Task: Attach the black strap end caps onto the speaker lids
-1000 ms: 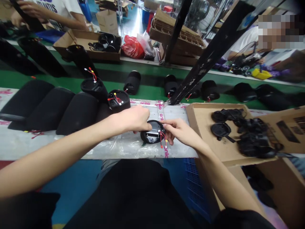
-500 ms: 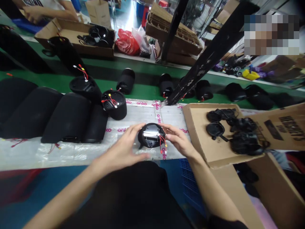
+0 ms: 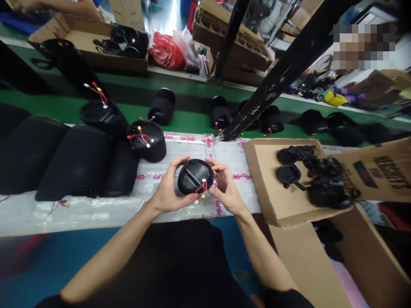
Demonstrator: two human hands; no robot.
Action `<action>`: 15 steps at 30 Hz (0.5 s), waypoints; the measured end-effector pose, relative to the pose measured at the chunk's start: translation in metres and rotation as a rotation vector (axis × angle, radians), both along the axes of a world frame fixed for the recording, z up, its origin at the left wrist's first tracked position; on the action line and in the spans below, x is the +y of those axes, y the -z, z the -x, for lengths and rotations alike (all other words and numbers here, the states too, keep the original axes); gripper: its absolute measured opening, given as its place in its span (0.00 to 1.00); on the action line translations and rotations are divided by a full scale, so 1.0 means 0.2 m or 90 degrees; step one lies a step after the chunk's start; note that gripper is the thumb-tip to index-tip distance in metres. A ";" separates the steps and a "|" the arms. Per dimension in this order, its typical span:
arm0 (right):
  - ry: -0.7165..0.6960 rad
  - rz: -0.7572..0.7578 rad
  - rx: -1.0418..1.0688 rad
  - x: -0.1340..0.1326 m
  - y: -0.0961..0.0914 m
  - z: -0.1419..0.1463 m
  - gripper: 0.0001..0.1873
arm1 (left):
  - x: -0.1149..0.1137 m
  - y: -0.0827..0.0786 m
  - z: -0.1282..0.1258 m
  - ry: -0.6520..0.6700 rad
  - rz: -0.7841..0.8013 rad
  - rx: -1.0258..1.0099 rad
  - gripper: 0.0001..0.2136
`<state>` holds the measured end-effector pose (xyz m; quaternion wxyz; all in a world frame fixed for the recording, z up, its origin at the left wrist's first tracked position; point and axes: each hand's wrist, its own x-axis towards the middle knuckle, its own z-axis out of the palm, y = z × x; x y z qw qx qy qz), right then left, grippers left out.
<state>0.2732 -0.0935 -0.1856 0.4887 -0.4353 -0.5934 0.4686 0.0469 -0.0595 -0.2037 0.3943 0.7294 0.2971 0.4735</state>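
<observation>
Black casing (image 3: pixel 192 173) is held by the half-curled left hand (image 3: pixel 167 190) and right hand (image 3: pixel 227 188).

The only view comes from a camera on the person's head, looking forward and steeply down over the dark clothing (image 3: pixel 180 265) at the bottom edge, with the forearms (image 3: pixel 122 244) reaching up to the hands (image 3: pixel 168 190) near mid-picture. It sits close above the near edge of the surface (image 3: pixel 233 158), yet its wide field takes in the cardboard tray (image 3: pixel 268 173) at right, the green belt (image 3: pixel 192 117) beyond and, across the upper right, a slanting black post (image 3: pixel 282 72).
</observation>
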 end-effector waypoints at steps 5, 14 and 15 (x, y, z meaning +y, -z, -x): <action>0.067 -0.055 0.003 -0.01 0.12 0.26 0.45 | -0.04 0.02 -0.06 -0.071 0.045 -0.056 0.44; 0.250 -0.126 -0.029 -0.11 0.12 0.40 0.36 | -0.09 0.08 -0.15 -0.167 0.019 -0.120 0.40; 0.261 -0.149 -0.047 -0.12 0.10 0.38 0.35 | -0.09 0.08 -0.15 -0.159 0.021 -0.127 0.40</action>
